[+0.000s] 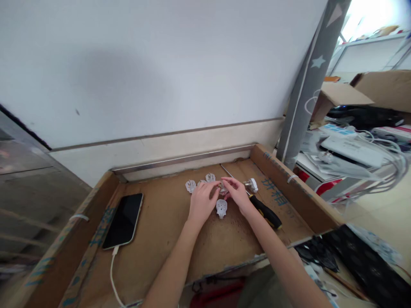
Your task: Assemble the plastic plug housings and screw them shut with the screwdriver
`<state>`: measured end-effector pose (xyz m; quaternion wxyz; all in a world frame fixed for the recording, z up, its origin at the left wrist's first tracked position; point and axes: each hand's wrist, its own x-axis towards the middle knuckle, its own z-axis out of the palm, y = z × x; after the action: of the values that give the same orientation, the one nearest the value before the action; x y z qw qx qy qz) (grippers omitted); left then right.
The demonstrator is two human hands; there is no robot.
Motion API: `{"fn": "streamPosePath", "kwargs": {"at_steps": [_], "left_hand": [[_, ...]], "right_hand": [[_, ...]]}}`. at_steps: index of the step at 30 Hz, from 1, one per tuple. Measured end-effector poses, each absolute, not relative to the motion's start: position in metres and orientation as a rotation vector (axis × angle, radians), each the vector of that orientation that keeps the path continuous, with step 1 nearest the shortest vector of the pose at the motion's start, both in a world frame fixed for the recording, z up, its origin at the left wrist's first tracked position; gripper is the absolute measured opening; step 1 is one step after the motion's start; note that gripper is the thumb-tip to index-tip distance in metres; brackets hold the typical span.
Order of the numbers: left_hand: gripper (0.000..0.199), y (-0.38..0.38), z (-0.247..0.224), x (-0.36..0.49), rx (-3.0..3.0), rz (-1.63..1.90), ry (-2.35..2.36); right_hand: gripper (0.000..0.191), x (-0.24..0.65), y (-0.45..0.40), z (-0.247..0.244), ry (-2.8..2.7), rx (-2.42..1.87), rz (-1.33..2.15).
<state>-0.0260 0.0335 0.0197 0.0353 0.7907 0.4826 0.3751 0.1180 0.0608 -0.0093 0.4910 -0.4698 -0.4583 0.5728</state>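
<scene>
Both hands meet over the cardboard-lined tray (160,231). My left hand (203,199) and my right hand (236,193) have their fingers closed around a small clear plug part (222,189), which the fingertips partly cover. Just below them lies a white plug piece (221,208). Clear plug pieces with pins (190,185) (210,177) rest behind and left of my left hand, one of them partly hidden by it. Right of my right hand is a white plug (252,185). A screwdriver with a black and yellow handle (266,212) lies beside my right forearm, its shaft passing behind my right hand.
A black phone (123,221) with a white cable lies at the tray's left. Raised cardboard walls (295,188) border the sides, and a white panel (160,72) stands behind. Cables, boxes and bags crowd the right, beside a grey post (303,85).
</scene>
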Motion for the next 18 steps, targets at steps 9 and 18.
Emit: {"fn": "streamPosePath", "kwargs": {"at_steps": [9,18], "left_hand": [[0.008,0.0352,0.0206,-0.0264,2.229,1.273,1.589],[0.011,0.0396,0.0143,-0.0275,2.188,1.191,1.461]], "right_hand": [[0.036,0.1170,0.0606,-0.0083,-1.092,-1.151,1.412],[0.036,0.1166,0.0591,-0.0070,-1.120,-1.142,1.413]]}}
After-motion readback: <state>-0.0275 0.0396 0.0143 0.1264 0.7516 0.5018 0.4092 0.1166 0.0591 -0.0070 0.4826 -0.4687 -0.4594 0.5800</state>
